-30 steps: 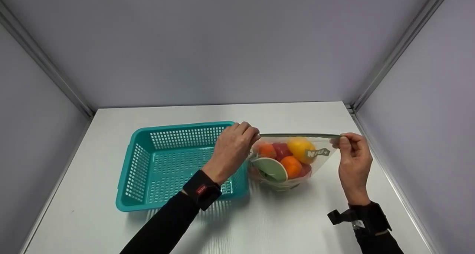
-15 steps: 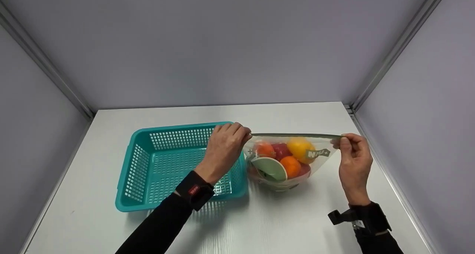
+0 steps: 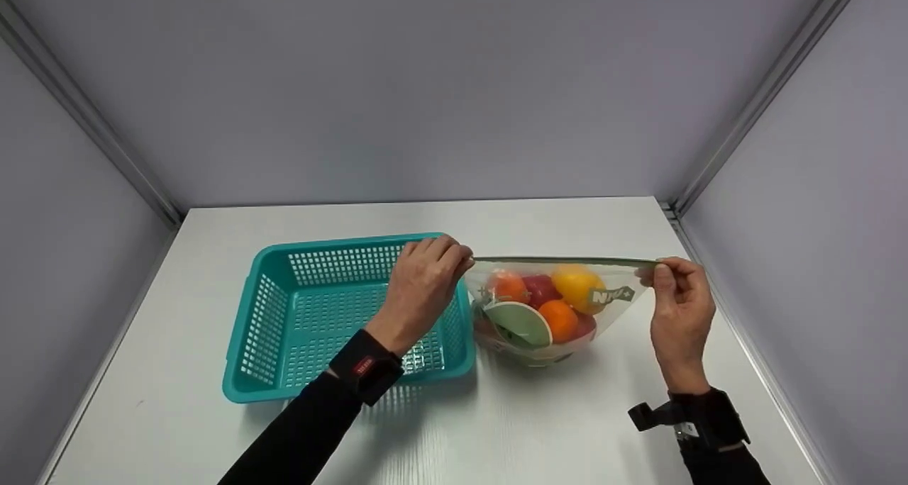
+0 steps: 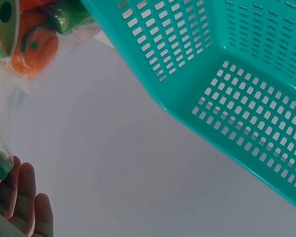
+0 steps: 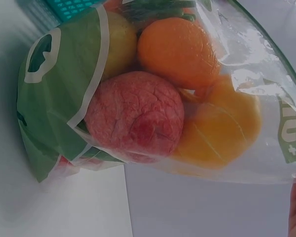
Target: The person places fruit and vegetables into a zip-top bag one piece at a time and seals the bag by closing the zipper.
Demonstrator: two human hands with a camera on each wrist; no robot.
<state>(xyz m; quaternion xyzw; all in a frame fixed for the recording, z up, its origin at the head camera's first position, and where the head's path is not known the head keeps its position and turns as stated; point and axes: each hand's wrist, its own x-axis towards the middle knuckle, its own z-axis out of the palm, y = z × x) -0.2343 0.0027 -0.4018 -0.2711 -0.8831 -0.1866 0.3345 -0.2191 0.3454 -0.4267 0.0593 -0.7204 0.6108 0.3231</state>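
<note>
A clear zip bag (image 3: 624,279) with a green closure strip and green print stands full of fruit right of the basket. Inside show a yellow fruit (image 3: 576,286), an orange (image 3: 558,320) and red fruits; the right wrist view shows a pinkish-red round fruit (image 5: 135,116) through the plastic. My left hand (image 3: 424,283) pinches the strip's left end, over the basket's right rim. At the strip's right end, my right hand (image 3: 682,315) pinches the bag's corner between thumb and fingers. The strip is stretched straight between both hands. In the left wrist view, the green strip end (image 4: 1,165) lies at my fingertips.
A teal perforated basket (image 3: 259,329) with nothing in it stands left of the bag, close beside it. Both are on a white table (image 3: 496,428) with grey panels (image 3: 425,88) behind and at the sides.
My left hand has moved left along the strip, from beside the bag's fruit to the strip's left end. The right hand keeps its hold almost in place.
</note>
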